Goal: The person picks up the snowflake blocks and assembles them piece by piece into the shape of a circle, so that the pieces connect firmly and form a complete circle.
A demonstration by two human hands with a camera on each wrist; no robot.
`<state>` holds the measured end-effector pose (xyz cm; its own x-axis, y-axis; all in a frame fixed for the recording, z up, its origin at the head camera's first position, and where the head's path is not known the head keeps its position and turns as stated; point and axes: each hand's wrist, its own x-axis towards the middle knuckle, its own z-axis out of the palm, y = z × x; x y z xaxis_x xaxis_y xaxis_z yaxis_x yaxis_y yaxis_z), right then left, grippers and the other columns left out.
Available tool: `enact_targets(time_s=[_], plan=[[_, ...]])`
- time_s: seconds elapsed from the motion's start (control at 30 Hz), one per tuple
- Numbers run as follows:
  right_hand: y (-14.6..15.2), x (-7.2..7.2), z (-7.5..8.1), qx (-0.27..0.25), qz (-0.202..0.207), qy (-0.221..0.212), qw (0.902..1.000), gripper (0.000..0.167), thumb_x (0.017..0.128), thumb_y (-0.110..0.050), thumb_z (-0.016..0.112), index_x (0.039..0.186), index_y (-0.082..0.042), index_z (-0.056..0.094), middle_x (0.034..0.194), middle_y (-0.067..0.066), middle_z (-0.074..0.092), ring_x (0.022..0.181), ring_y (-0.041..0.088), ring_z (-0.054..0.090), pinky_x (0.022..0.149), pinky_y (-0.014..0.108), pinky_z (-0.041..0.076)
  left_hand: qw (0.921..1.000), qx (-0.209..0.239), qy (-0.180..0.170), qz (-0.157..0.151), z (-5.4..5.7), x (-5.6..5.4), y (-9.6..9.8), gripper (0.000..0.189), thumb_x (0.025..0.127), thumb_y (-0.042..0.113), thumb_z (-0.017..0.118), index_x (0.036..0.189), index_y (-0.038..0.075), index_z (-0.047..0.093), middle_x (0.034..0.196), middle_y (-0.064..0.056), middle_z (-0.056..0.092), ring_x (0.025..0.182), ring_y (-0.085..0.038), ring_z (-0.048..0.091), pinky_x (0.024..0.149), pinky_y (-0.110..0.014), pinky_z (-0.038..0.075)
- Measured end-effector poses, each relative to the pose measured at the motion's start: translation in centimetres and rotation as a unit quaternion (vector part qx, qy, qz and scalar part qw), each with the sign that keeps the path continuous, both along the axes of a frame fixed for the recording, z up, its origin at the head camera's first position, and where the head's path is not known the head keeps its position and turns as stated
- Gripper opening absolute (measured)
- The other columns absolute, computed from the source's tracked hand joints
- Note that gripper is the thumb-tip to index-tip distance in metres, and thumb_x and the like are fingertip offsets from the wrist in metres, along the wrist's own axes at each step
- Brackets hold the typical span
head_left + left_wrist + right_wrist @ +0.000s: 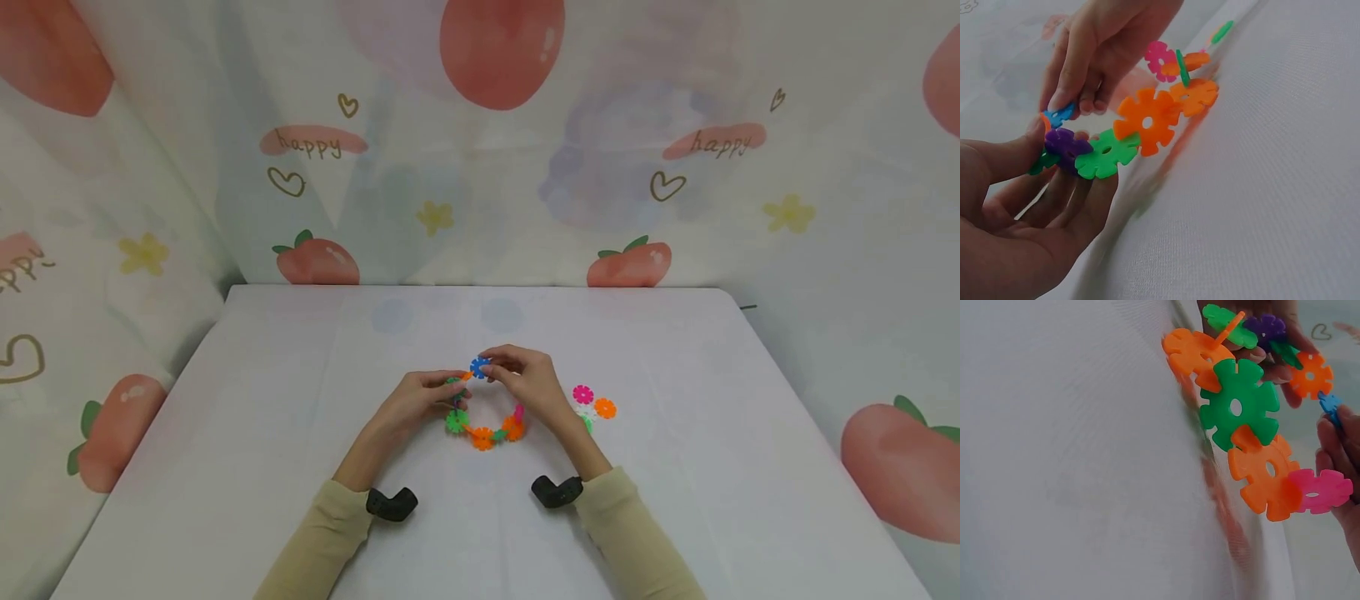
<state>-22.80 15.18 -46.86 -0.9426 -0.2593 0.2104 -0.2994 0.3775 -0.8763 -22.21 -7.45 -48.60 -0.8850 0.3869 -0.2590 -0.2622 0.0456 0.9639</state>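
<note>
A chain of notched plastic snowflake discs curves in an open ring between the hands. My left hand (408,404) pinches it near a purple disc (1065,149) and a dark green disc (1044,162), thumb on top and fingers beneath. With thumb and fingertips, my right hand (534,385) holds the blue disc (477,367), which is slotted to an orange disc (1310,375) at that end. Light green, orange and green discs follow round the near side. A pink disc (1321,491) forms the other end, below the right hand in the right wrist view.
Right of the right forearm lie loose discs: a pink one (582,394), an orange one (605,408) and a green one (588,425) partly hidden by the arm. The white-covered table (675,500) meets a printed curtain (480,167) behind. Black cameras sit at both wrists.
</note>
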Motion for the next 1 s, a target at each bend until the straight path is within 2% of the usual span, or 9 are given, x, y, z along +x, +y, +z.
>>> enact_targets(time_s=[0.07,0.13,0.2,0.27,0.5,0.7,0.8,0.9,1.0], plan=[[-0.1,0.0,0.0,-0.004,0.004,-0.013,0.9999,0.019,0.095,-0.011,0.074,0.114,-0.009,0.077,0.097,0.007,0.078,0.083,0.020,0.074,0.083,0.026,0.060,1.0000,0.005,0.002,0.000,-0.1,0.0,0.0,0.036,0.102,0.017,0.064,0.133,-0.002,0.066,0.111,-0.017,0.075,0.087,-0.016,0.073,0.089,-0.032,0.060],[-0.2,-0.1,-0.1,-0.011,0.007,-0.026,0.9996,0.018,0.095,-0.011,0.074,0.113,-0.007,0.078,0.099,0.009,0.078,0.082,0.025,0.074,0.082,0.032,0.062,1.0000,0.006,0.006,0.004,-0.2,0.0,0.0,0.035,0.102,0.015,0.064,0.132,-0.003,0.067,0.113,-0.019,0.075,0.085,-0.015,0.073,0.088,-0.032,0.061],[-0.3,-0.2,-0.1,-0.017,0.012,-0.037,0.9991,0.019,0.095,-0.011,0.075,0.112,-0.006,0.079,0.100,0.010,0.078,0.082,0.030,0.074,0.082,0.040,0.062,0.9999,0.003,0.010,0.012,-0.3,0.0,0.1,0.033,0.102,0.013,0.065,0.130,-0.004,0.068,0.111,-0.020,0.075,0.083,-0.015,0.073,0.087,-0.032,0.061],[-0.3,-0.2,0.0,-0.014,0.016,-0.040,0.9990,0.019,0.094,-0.012,0.075,0.113,-0.007,0.079,0.099,0.009,0.078,0.083,0.032,0.073,0.081,0.043,0.062,0.9996,-0.001,0.018,0.020,-0.3,0.0,0.1,0.033,0.101,0.013,0.065,0.129,-0.005,0.068,0.108,-0.020,0.076,0.081,-0.015,0.073,0.086,-0.032,0.061],[0.0,-0.6,0.4,0.037,0.016,-0.028,0.9988,0.018,0.094,-0.013,0.076,0.112,-0.010,0.080,0.090,0.002,0.077,0.083,0.028,0.072,0.079,0.027,0.058,0.9994,-0.004,0.035,0.008,-0.4,-0.2,0.5,0.035,0.101,0.011,0.065,0.129,-0.010,0.066,0.097,-0.018,0.077,0.076,-0.013,0.071,0.080,-0.028,0.060],[-0.1,-1.0,0.8,0.060,0.043,-0.016,0.9972,0.019,0.095,-0.010,0.074,0.113,-0.008,0.080,0.098,0.003,0.079,0.082,0.017,0.072,0.085,0.032,0.061,0.9987,-0.024,0.043,0.009,-0.3,-0.2,0.5,0.034,0.102,0.011,0.064,0.129,-0.009,0.066,0.090,-0.014,0.077,0.075,-0.013,0.070,0.079,-0.028,0.060],[0.2,-1.2,1.0,0.068,0.052,-0.008,0.9963,0.023,0.096,-0.010,0.073,0.118,-0.008,0.078,0.102,0.005,0.079,0.086,0.019,0.074,0.088,0.037,0.061,0.9985,-0.027,0.048,0.008,0.0,-0.3,0.7,0.034,0.102,0.012,0.064,0.130,-0.007,0.066,0.095,-0.017,0.077,0.079,-0.015,0.072,0.082,-0.030,0.060],[0.9,-1.2,1.0,0.081,0.055,-0.005,0.9952,0.033,0.098,-0.015,0.071,0.131,-0.012,0.072,0.112,0.005,0.078,0.099,0.023,0.074,0.093,0.044,0.060,0.9980,-0.028,0.056,0.007,0.3,-0.6,0.8,0.036,0.103,0.015,0.062,0.133,-0.005,0.063,0.106,-0.022,0.075,0.086,-0.016,0.074,0.086,-0.032,0.061],[2.1,-0.9,1.0,0.094,0.045,0.003,0.9945,0.039,0.101,-0.020,0.068,0.139,-0.014,0.066,0.123,0.006,0.075,0.113,0.028,0.070,0.100,0.051,0.055,0.9974,-0.024,0.064,0.021,0.6,-1.0,0.6,0.040,0.104,0.016,0.060,0.139,-0.004,0.058,0.114,-0.025,0.072,0.091,-0.018,0.074,0.089,-0.035,0.061]])
